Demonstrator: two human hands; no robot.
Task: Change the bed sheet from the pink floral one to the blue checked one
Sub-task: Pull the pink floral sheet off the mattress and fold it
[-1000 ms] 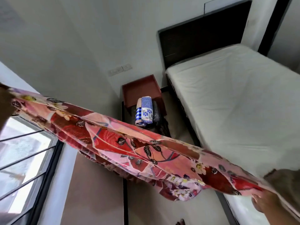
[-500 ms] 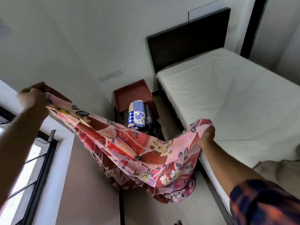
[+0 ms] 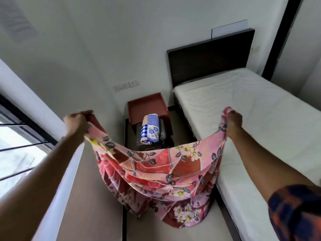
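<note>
Pink floral sheet (image 3: pixel 161 173) off mattress (image 3: pixel 260 119), clenched in left grip (image 3: pixel 75 121) (9 o'clock) and right grip (image 3: pixel 233 117) (3 o'clock). Blue checked sheet (image 3: pixel 150 130) folded at 12, unspread.

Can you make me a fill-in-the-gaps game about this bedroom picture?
1. The left hand and the right hand hold up the ____ floral sheet.
2. The folded sheet by the red bedside table has ____ checks.
3. The white mattress has ____ sheet on it.

Missing words: pink; blue; no.
</note>
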